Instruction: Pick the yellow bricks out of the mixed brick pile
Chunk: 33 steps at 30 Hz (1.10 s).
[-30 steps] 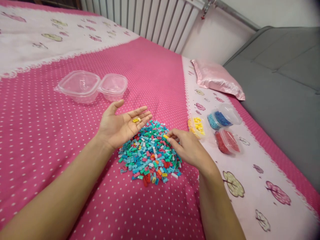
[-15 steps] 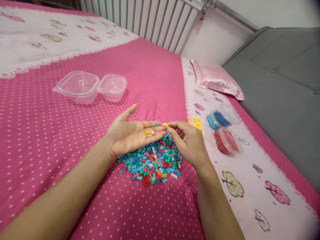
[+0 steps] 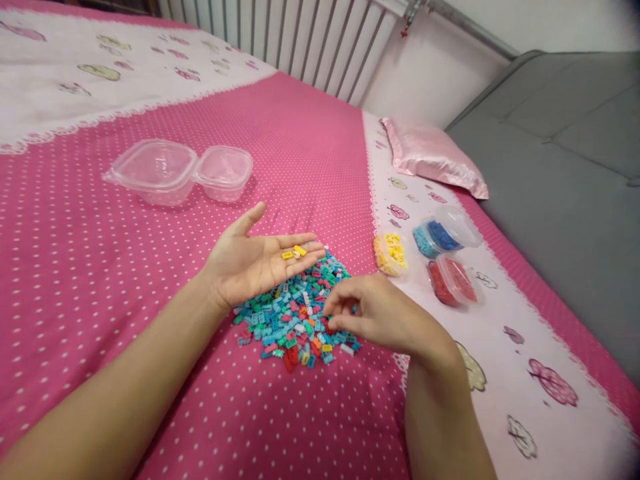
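A pile of small mixed-colour bricks lies on the pink dotted bedspread. My left hand hovers palm up over the pile's far left edge, fingers stretched out, with a few yellow bricks resting on the fingers. My right hand reaches down onto the pile's right side, its fingertips pinched together among the bricks; what they pinch is too small to name.
An open clear plastic container with its hinged lid lies at the back left. Three small tubs hold yellow, blue and red bricks at the right. A pink pillow and grey sofa lie beyond.
My right hand carried a yellow brick to my left palm, left it there, then dropped back onto the pile. The left hand stayed open, shifting slightly.
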Each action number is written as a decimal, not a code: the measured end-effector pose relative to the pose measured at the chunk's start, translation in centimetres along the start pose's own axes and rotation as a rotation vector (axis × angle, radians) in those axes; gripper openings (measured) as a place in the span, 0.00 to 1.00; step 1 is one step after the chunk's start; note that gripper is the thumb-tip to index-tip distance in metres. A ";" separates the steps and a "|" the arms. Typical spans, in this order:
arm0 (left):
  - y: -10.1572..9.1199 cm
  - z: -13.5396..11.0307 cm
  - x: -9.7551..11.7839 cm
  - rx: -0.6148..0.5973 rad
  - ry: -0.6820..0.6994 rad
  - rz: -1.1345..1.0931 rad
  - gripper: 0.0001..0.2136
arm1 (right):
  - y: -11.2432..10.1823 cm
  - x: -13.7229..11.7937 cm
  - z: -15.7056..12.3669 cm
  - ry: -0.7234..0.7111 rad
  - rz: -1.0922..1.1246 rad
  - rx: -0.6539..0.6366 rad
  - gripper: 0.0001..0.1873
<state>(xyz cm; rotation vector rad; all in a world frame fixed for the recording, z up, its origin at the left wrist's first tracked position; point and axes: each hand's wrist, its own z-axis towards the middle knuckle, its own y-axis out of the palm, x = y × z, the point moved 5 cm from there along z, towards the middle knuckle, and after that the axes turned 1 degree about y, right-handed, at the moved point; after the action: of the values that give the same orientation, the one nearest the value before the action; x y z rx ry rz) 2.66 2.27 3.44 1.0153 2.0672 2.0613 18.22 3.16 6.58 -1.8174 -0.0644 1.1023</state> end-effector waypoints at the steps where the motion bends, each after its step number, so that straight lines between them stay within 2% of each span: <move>1: 0.0 0.0 0.0 0.009 0.004 0.009 0.37 | 0.6 -0.1 -0.2 0.017 -0.024 -0.122 0.06; 3: 0.1 0.0 0.0 0.029 0.010 0.023 0.38 | 1.6 -0.2 -0.5 0.038 -0.100 -0.285 0.09; 6: 0.1 -0.1 0.1 0.064 0.028 0.042 0.37 | 2.6 -0.3 -0.6 0.046 -0.221 -0.370 0.13; 14: 0.2 -0.1 0.2 0.093 0.029 0.093 0.36 | 3.6 0.1 -0.1 0.075 -0.419 -0.286 0.11; 17: 0.2 -0.1 0.2 0.098 0.035 0.090 0.36 | 3.6 -0.1 0.0 0.060 -0.428 -0.260 0.10; 22: 0.2 -0.1 0.1 0.057 0.022 0.053 0.36 | 3.0 -0.5 -0.1 0.017 -0.422 -0.176 0.12; 33: 0.1 -0.1 0.2 0.017 0.016 0.016 0.36 | 2.4 -0.5 0.3 0.015 -0.385 -0.146 0.06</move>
<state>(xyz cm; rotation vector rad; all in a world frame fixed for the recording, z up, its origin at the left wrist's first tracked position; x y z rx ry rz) 2.54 2.30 3.62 1.0239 2.0951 2.0698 16.75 1.89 5.08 -1.8426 -0.4763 0.8269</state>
